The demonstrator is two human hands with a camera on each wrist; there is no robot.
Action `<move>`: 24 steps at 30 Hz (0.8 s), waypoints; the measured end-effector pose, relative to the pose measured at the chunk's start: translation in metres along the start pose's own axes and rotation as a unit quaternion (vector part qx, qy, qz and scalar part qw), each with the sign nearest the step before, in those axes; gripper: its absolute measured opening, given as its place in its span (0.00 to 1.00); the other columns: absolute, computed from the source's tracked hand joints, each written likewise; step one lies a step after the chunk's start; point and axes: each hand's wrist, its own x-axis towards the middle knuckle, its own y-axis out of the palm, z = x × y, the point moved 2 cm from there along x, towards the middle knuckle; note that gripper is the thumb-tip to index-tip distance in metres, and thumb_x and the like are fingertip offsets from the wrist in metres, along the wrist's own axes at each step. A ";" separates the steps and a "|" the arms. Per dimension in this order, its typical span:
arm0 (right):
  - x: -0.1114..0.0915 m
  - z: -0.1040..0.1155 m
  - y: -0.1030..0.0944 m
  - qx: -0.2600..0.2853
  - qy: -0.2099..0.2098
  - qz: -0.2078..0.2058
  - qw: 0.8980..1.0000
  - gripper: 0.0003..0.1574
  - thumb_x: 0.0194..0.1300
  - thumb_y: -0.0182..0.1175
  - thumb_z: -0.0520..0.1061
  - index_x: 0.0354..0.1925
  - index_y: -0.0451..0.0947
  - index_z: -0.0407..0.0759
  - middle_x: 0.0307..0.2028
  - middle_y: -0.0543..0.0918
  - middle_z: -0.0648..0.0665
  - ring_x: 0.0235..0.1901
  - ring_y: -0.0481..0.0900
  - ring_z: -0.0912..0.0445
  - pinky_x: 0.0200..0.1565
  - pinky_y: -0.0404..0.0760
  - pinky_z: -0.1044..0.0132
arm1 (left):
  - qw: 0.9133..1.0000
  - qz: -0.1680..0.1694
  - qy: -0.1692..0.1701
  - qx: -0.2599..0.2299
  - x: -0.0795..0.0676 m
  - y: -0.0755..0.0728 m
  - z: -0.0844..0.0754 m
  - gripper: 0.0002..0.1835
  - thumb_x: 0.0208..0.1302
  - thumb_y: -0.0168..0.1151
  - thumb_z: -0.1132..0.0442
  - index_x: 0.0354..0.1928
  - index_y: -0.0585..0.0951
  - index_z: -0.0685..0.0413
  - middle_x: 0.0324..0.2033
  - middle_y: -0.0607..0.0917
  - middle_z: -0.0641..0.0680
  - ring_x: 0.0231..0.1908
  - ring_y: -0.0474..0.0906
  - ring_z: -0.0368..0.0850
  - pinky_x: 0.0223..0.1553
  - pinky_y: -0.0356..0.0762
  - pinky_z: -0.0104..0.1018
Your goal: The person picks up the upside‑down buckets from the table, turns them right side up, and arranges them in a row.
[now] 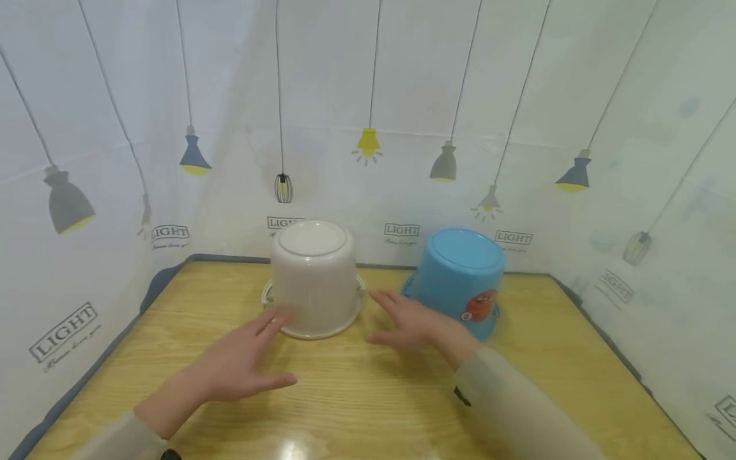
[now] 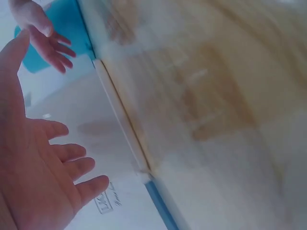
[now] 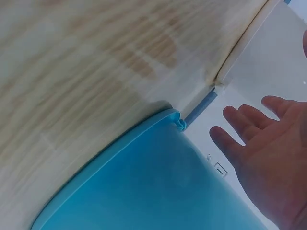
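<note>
Part of blue bkt (image 1: 454,281) hidden behind R hand (image 1: 409,324).

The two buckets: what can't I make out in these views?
Insides of the white bucket and blue bucket: hidden in every view, both standing mouth-down.
Far sides: behind the buckets, head view.
Print on the red sticker: too small and blurred in the head view.
Whether the left hand touches the white bucket: unclear; they overlap in the head view.

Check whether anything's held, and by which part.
Nothing is held: left grip and right grip are both spread near the upturned white bucket. Whether the left touches it, I can't tell.
</note>
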 end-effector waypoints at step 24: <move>0.066 -0.002 0.013 0.101 0.025 0.006 0.995 0.70 0.66 0.77 0.66 0.90 0.45 0.63 0.89 0.55 0.45 0.88 0.54 0.43 0.87 0.54 0.39 | 0.979 0.131 -0.154 -0.029 0.055 0.012 0.073 0.70 0.64 0.63 0.19 0.88 0.48 0.64 0.82 0.52 0.82 0.81 0.50 0.85 0.81 0.50 0.81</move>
